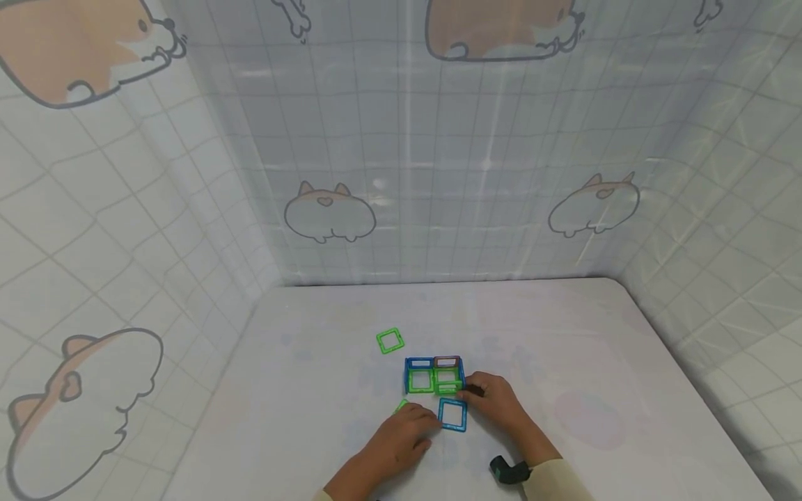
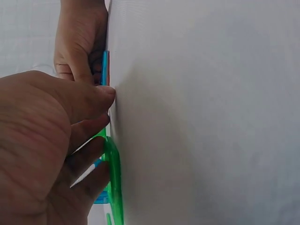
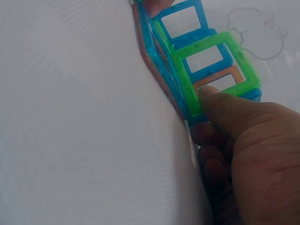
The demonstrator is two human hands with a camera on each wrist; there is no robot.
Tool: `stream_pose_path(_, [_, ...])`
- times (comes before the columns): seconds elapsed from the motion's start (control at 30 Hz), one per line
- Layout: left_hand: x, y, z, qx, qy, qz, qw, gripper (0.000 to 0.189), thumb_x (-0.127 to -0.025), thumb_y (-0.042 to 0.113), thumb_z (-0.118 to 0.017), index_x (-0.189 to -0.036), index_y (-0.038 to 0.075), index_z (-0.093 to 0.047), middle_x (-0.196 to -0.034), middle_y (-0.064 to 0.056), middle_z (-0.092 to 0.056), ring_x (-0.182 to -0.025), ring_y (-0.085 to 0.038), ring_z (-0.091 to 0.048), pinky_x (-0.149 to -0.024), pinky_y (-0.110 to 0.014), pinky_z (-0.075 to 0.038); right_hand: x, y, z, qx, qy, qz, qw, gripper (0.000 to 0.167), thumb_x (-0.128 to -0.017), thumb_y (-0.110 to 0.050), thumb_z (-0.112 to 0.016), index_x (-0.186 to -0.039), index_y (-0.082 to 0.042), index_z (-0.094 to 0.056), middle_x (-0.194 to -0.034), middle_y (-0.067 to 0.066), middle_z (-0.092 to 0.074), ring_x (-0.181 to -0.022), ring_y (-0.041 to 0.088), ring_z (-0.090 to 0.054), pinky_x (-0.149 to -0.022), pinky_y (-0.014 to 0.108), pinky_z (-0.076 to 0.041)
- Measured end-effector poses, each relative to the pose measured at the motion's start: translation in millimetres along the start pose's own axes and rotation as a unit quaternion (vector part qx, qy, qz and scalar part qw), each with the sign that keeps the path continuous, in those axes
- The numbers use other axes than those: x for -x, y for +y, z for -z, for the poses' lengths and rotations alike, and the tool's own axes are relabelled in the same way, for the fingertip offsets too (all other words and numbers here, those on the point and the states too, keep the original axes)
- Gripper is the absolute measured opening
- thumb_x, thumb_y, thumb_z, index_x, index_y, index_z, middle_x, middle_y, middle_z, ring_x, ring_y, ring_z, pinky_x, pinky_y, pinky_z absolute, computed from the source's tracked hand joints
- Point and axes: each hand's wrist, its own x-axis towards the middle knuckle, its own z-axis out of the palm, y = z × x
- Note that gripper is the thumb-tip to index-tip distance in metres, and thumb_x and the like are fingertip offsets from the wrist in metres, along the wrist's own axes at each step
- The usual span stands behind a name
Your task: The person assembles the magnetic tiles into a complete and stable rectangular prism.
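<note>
A small box of square magnetic tiles (image 1: 420, 380) stands on the table, with green squares inside and blue and red-brown walls around. My right hand (image 1: 499, 401) is at its near right corner, thumb on a green magnetic tile (image 3: 252, 77) and the other fingers curled below, pinching it. In front lies a blue magnetic tile (image 1: 452, 415), its left edge at the fingertips of my left hand (image 1: 406, 437). The left wrist view shows that thumb and forefinger pinching close at the blue tile's end (image 2: 105, 68). Another green tile (image 2: 115, 178) is by the left hand's lower fingers, partly hidden.
A loose green square tile (image 1: 390, 341) lies behind and left of the box. The white table (image 1: 301, 376) meets printed curtain walls (image 1: 451, 229) at the back and both sides. A black wrist device (image 1: 509, 470) sits near the right sleeve (image 1: 557, 480).
</note>
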Motion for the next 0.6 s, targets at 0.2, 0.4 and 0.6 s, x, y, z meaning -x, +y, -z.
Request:
stream_pose_path(0.2, [4.6, 2.8, 0.3, -0.018, -0.009, 0.011, 0.9997, 0.042, -0.09, 0.014, -0.067, -0.129, 0.03, -0.065, -0.13, 0.015, -0.06, -0.127, -0.009, -0.051, -0.107, -0.042, -0.046, 0.0, -1, 0, 0.001, 0.0, -0.003, 1.0, 0.01, -0.085, -0.028, -0.08, -0.092, -0.025, -0.075, -0.085, -0.019, -0.067, -0.078, 0.003, -0.057, -0.074, 0.024, -0.053])
stream_pose_path(0.4, [9.6, 0.6, 1.3, -0.019, -0.041, 0.049, 0.9978, 0.054, -0.087, 0.014, -0.067, -0.137, 0.028, -0.057, -0.141, 0.012, -0.054, -0.137, -0.014, -0.043, -0.116, -0.054, -0.034, 0.8, -1, 1, 0.007, 0.002, 0.004, 1.0, 0.01, -0.085, -0.029, -0.08, -0.093, -0.024, -0.075, -0.085, -0.019, -0.068, -0.079, 0.003, -0.058, -0.076, 0.025, -0.054])
stream_pose_path(0.6, [14.0, -6.2, 4.1, -0.019, -0.05, 0.079, 0.9954, 0.054, -0.086, 0.022, -0.07, -0.138, 0.028, -0.056, -0.145, 0.007, -0.049, -0.14, -0.019, -0.038, -0.115, -0.049, -0.036, -0.2, -1, 0, 0.012, 0.003, 0.003, 0.9999, 0.011, -0.085, -0.028, -0.08, -0.094, -0.024, -0.075, -0.085, -0.019, -0.068, -0.079, 0.003, -0.058, -0.076, 0.026, -0.055])
